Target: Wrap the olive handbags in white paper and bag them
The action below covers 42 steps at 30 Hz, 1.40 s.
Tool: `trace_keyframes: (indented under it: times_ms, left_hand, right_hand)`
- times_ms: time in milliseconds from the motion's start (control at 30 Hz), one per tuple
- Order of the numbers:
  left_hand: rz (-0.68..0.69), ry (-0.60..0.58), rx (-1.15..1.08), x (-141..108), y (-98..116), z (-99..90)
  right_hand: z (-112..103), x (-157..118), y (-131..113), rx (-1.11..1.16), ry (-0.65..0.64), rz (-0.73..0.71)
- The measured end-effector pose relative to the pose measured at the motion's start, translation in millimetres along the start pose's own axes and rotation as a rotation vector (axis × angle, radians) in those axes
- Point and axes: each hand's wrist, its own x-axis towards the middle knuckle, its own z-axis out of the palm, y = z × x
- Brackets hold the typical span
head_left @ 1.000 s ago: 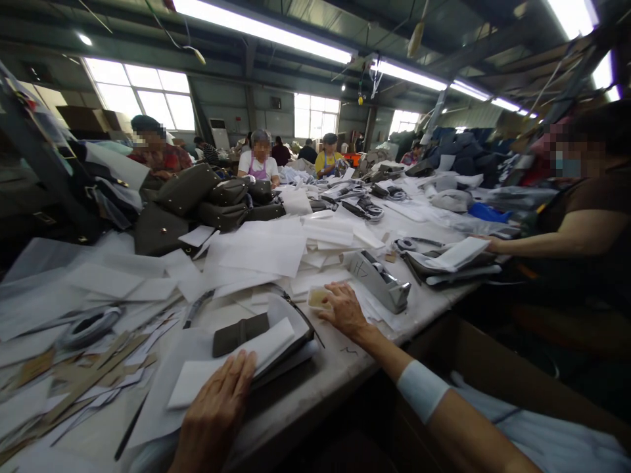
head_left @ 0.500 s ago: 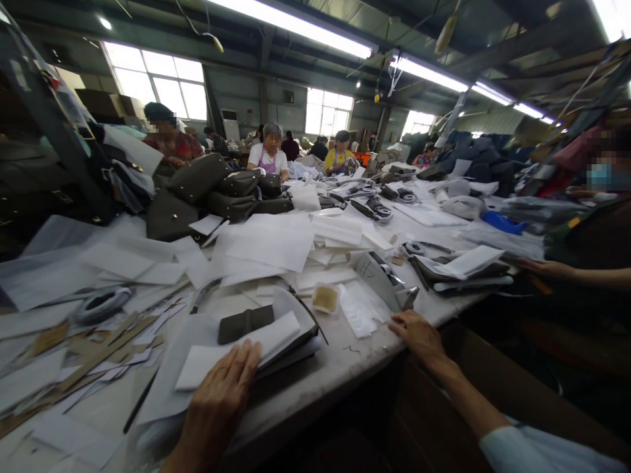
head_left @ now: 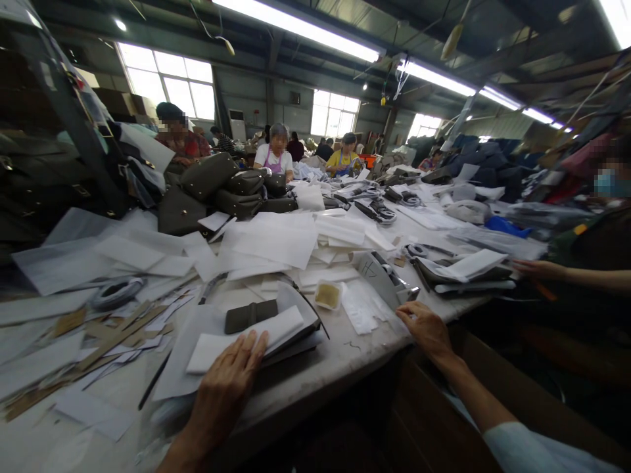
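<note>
My left hand (head_left: 231, 378) lies flat, fingers stretched out, on a folded white foam sheet (head_left: 286, 328). That sheet rests on a flattened dark grey bag (head_left: 311, 322), with a grey strap piece (head_left: 251, 315) behind the sheet. White wrapping paper (head_left: 172, 378) spreads out at the left of the bag. My right hand (head_left: 428, 328) is at the table edge, just in front of a grey tape dispenser (head_left: 377, 272). Its thumb and forefinger are pinched together; whatever they may hold is too small to make out.
A small tub of yellowish stuff (head_left: 328, 295) and thin white sheets (head_left: 359, 309) lie between my hands. Cardboard strips (head_left: 116, 335) litter the left. Dark bags (head_left: 207, 184) are piled behind. A co-worker's hand (head_left: 539, 268) reaches another wrapped bag (head_left: 463, 269) at right. An open carton (head_left: 444, 407) stands below.
The whole view has shifted slightly. My right hand is a little higher against the dispenser's front end. My left hand remains flat on the foam sheet.
</note>
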Motion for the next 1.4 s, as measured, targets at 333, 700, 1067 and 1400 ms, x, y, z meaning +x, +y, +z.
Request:
trace_keyframes:
  times_ms: [333, 700, 1067, 1400]
  left_hand:
    - [-0.023, -0.007, 0.005, 0.8, 7.2, -1.7]
    - [-0.045, 0.016, -0.012, 2.2, 11.1, -0.8]
    - [-0.094, -0.079, -0.094, 6.1, 18.5, -6.4]
    - [-0.104, -0.062, -0.122, -3.4, 15.2, -7.8]
  right_hand:
    - [3.2, 6.2, 5.0, 0.109, -0.196, 0.124]
    - [-19.4, 8.2, -7.5, 0.123, 0.104, 0.021]
    - [-79.6, -65.2, -195.5, 0.413, -1.194, -0.196]
    - [-36.6, 46.1, -290.0, 0.697, -1.322, -0.226]
